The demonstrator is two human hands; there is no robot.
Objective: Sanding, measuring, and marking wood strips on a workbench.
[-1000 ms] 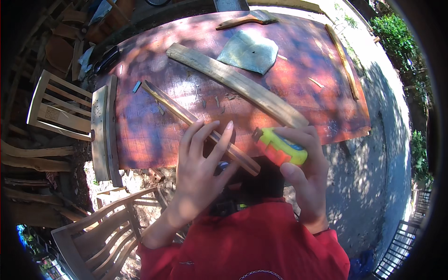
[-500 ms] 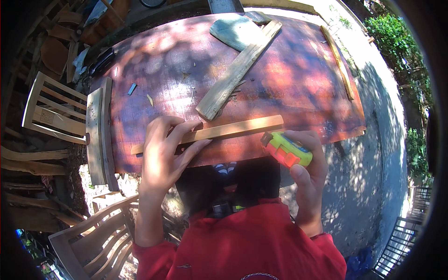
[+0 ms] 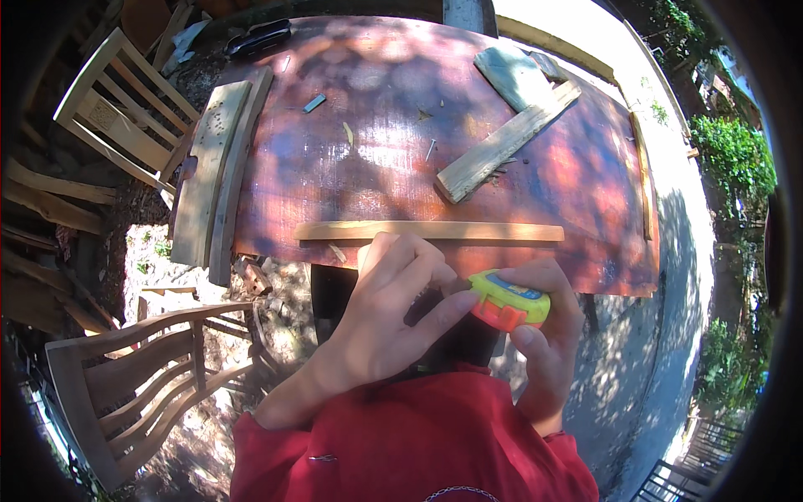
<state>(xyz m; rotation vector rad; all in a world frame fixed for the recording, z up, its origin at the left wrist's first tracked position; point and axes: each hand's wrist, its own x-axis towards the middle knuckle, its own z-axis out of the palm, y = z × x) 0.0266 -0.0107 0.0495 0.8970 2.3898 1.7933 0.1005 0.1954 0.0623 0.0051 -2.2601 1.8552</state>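
Observation:
My right hand (image 3: 548, 322) grips a yellow-green and orange tape measure (image 3: 508, 303) just off the table's near edge. Close against its left end, the thumb and curled fingers of my left hand (image 3: 397, 305) pinch at the mouth of the case. The very tip of the blade is hidden by those fingers. Beyond both hands, a slim planed wooden strip (image 3: 435, 231) lies along the near side of the reddish table (image 3: 368, 184), and neither hand holds it.
A rough board (image 3: 506, 142) lies slantwise beside a flat grey-green slab (image 3: 510, 75). Two planks (image 3: 219, 167) line the table's left edge; a narrow strip (image 3: 642, 176) lies at the right edge. A nail (image 3: 431, 151) is mid-table. Wooden chairs (image 3: 159, 376) stand at left.
My left hand has let go of the wooden strip and come right to the tape measure's end. The strip now rests on the table. The view has shifted left.

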